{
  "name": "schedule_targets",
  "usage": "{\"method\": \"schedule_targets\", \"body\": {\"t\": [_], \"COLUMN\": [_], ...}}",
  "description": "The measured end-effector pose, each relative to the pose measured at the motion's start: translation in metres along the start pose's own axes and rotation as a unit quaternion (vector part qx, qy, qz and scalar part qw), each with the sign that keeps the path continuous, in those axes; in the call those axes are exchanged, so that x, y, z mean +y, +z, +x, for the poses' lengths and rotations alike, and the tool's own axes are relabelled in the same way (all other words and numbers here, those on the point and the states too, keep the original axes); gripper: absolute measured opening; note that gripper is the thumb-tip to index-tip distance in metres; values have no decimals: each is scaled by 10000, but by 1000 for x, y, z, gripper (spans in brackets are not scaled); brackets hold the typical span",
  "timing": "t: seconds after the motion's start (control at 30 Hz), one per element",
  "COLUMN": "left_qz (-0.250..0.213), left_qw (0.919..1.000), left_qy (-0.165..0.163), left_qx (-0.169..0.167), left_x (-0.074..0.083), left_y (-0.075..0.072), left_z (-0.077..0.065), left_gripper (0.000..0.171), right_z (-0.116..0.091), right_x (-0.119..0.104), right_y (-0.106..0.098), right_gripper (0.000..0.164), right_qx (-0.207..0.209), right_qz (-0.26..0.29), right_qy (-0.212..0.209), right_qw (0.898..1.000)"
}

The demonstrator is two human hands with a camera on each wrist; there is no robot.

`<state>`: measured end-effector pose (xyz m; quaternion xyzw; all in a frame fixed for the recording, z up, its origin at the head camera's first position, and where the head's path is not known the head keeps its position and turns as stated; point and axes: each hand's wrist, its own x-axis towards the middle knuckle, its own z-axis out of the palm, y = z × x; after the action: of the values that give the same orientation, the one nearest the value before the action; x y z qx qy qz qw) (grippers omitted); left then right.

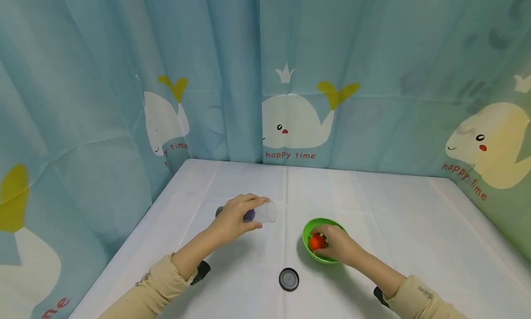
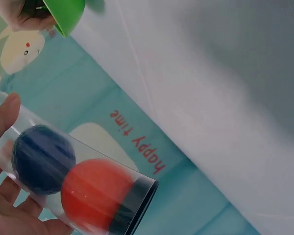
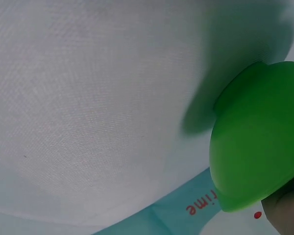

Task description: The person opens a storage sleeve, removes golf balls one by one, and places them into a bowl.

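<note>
My left hand (image 1: 235,217) grips a clear plastic tube (image 1: 262,212) above the table, tilted nearly level with its mouth toward the right. Inside it, the left wrist view shows a dark blue ball (image 2: 43,159) and an orange-red ball (image 2: 95,193), the latter against the black base (image 2: 141,203). Reaching into a green bowl (image 1: 305,243), my right hand (image 1: 339,246) pinches another orange-red ball (image 1: 316,242) between thumb and fingers. The right wrist view has the bowl's outer wall, which hides most of that hand.
A round black lid (image 1: 289,279) lies on the white tablecloth (image 1: 249,282), in front of the bowl and to its left. Blue curtains (image 1: 232,79) printed with whales hang behind the table and along its sides.
</note>
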<state>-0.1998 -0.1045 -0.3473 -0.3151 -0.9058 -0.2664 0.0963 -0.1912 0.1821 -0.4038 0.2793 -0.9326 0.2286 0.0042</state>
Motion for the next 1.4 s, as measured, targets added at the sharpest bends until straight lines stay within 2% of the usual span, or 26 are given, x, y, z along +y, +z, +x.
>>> {"method": "schedule_targets", "body": {"t": [0.27,0.43,0.63,1.1,1.4], "left_qz": [-154,-135,-53,70,-216], "left_qw": [9999,9999,9998,9999,9992], "left_qy": [-19,-60,-96,-7,-127], "left_qx": [49,12,-165,-139,-308], "left_x": [-1,0,1,3,4], "left_y": [-1,-5,-7,-4,-3], "left_z": [-1,-1,0,0,1], "left_gripper": [60,60,61,61,65], "right_z": [3,7,4,0,-4], "right_x": [0,-1,-2,-5,-8], "right_y": [-2,-4,-9,-24,-32], "right_gripper": [34,34,33,27,21], "right_qx": [-103,-25,145,416,834], "right_qz": [-12,-10,343,642,1368], "right_qy": [-153,-244,1,131,523], "right_qw": [9998,9997,9993,9970,9857]}}
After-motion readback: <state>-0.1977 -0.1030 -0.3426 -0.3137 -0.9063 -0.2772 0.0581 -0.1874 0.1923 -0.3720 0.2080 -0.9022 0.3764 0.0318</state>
